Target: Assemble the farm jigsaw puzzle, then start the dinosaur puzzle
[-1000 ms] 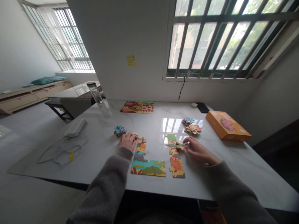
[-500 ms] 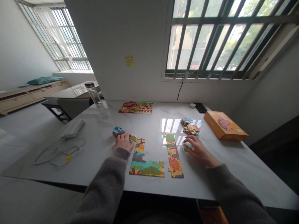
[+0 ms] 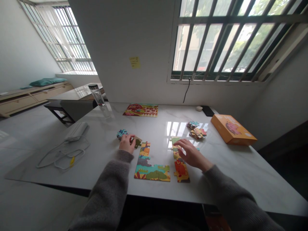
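Observation:
My left hand [image 3: 127, 143] is closed on a green puzzle piece [image 3: 137, 143], just above the upper end of the L-shaped joined section [image 3: 152, 172]. Behind its fingers lies a stack of blue pieces [image 3: 121, 133]. My right hand [image 3: 189, 153] hovers over the upright strip of joined pieces [image 3: 181, 170], its fingers apart and nothing visible between them. It partly covers the strip, and a bit of a light blue-green piece shows behind it. Two piles, one bluish [image 3: 192, 124] and one yellow-orange [image 3: 198, 132], sit behind my right hand.
An orange box [image 3: 232, 130] stands at the right, near a black phone [image 3: 207, 111] and a small white lid [image 3: 199, 108]. A finished farm puzzle [image 3: 141, 110], glass bottle [image 3: 97, 95] and white device with cable [image 3: 76, 131] are at the back and left.
My right hand has moved left from the loose piece beside the strip to above the strip. My left fingers have closed on the green piece and turned it slightly.

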A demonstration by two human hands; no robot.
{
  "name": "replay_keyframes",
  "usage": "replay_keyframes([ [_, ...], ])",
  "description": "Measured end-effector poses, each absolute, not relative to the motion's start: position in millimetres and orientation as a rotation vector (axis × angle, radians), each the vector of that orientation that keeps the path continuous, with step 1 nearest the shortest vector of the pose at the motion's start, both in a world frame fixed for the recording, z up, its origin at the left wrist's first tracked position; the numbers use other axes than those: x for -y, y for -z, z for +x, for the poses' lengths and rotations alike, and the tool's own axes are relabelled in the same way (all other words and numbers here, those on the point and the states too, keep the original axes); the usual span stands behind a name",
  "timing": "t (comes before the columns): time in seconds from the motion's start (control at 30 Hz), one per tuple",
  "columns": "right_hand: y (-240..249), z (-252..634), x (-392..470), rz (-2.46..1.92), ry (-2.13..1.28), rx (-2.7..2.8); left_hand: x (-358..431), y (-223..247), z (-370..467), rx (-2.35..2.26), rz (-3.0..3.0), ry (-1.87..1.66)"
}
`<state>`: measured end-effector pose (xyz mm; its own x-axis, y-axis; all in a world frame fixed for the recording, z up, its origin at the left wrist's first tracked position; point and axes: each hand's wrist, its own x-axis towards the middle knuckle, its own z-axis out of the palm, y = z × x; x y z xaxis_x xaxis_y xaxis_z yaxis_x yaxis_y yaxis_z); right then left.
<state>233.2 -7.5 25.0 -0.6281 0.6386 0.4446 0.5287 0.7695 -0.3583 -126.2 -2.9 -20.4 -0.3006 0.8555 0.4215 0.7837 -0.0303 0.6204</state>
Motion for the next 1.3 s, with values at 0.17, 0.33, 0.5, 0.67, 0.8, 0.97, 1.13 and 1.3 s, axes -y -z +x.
replay_keyframes([
  [0.17,-32.9,205.0,9.0,-0.771,-0.337,2.445,4.1,10.9,-121.6,-1.838,1.505,-1.477],
  [0.33,-34.5,169.7,4.9,-0.732,-0.380,2.451,4.5,6.4,-115.0,-1.490,1.217,-1.402],
  [0.5,-25.3,135.3,-9.6,-0.793,-0.620,2.348,8.9,4.9,-103.4,-1.352,1.170,-1.305],
  [0.67,-14.7,109.8,-27.5,-0.745,-1.010,2.196,10.9,11.0,-94.4,-1.318,1.304,-1.248],
  [0.8,-3.7,101.5,-45.0,-0.803,-1.001,2.131,11.1,12.0,-98.5,-1.651,1.532,-1.364],
  [0.97,2.3,93.4,-69.0,-0.981,-0.944,2.095,12.1,14.9,-101.3,-1.840,1.845,-1.226],
  [1.13,3.9,81.2,-86.5,-1.047,-0.920,2.129,13.9,22.7,-96.9,-1.953,2.132,-0.911],
  [1.3,6.7,76.3,-95.1,-1.041,-0.906,2.217,20.9,19.8,-90.0,-2.109,2.260,-0.578],
])
